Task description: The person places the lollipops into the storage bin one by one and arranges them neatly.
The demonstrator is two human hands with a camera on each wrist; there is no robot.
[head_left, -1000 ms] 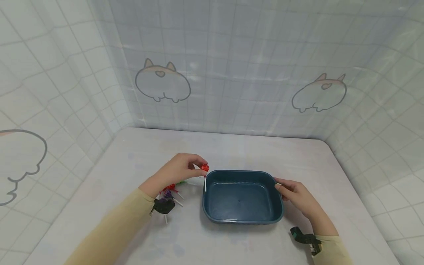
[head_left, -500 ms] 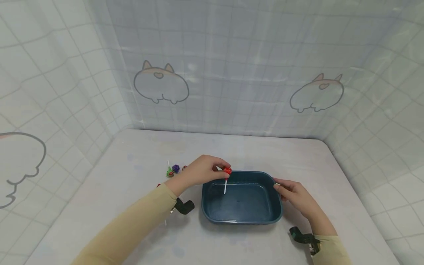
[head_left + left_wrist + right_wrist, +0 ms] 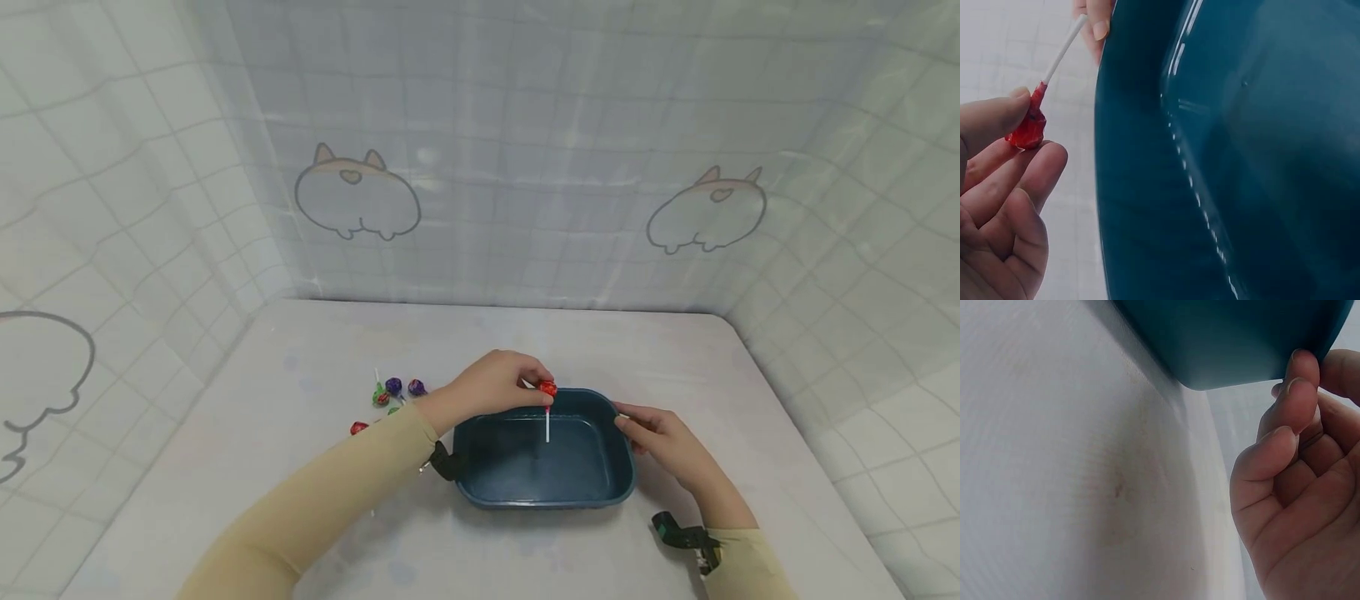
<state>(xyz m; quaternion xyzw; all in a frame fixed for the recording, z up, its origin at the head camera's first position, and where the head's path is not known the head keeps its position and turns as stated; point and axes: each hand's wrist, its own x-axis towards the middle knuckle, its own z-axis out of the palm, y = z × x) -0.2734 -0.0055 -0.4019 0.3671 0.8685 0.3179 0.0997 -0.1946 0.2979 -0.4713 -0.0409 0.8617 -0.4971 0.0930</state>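
A red-wrapped lollipop with a white stick is pinched between the thumb and fingers of my left hand, above the far side of a dark teal basin. Its stick points down in the head view. In the left wrist view the lollipop shows beside the basin's rim. My right hand grips the basin's right rim, thumb on top and fingers curled below; the right wrist view shows these fingers against the basin's outer wall. The inside of the basin that shows holds nothing.
Several wrapped lollipops lie on the white table left of the basin: purple ones, a green one and a red one. My left sleeve hides part of this group. Tiled-pattern curtains stand behind and at both sides.
My left hand has carried the red lollipop rightward, from the basin's left edge to over its far right part. My right hand still holds the rim. More lollipops on the table have come into view.
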